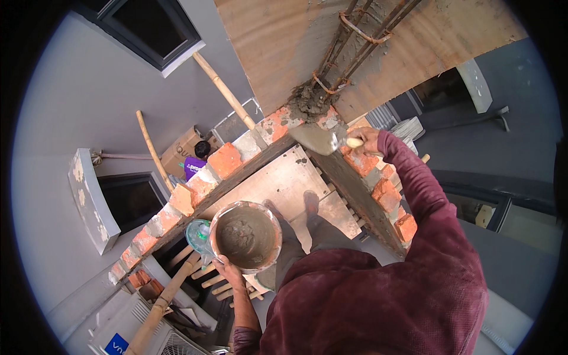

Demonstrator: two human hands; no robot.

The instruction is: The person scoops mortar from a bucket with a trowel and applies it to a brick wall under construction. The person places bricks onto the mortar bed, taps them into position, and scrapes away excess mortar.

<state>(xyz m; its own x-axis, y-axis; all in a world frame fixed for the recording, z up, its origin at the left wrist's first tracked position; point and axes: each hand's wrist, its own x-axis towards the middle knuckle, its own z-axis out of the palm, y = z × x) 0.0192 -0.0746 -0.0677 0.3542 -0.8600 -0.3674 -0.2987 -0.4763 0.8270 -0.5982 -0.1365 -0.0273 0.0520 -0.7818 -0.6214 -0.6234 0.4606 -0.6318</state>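
My left hand [228, 271] grips the lower-left rim of a bucket [264, 260] of wet grey mortar [241, 235]. My right hand [367, 139] is closed on the pale handle of a trowel [312, 138], whose flat blade carries grey mortar over the inner corner of a low brick wall [223, 160]. Just beyond the blade, a lump of mortar [310, 102] surrounds the foot of tied rusty rebar [362, 34] standing against a plywood board [272, 41].
I stand on plywood boards [286, 175] between brick rows. Bamboo poles [223, 89] lean beyond the wall, where a co-worker in purple [194, 167] is below. An air-conditioner unit [133, 328] sits lower left, a clear plastic item [198, 236] beside the bucket. Dark windows [127, 201] line grey walls.
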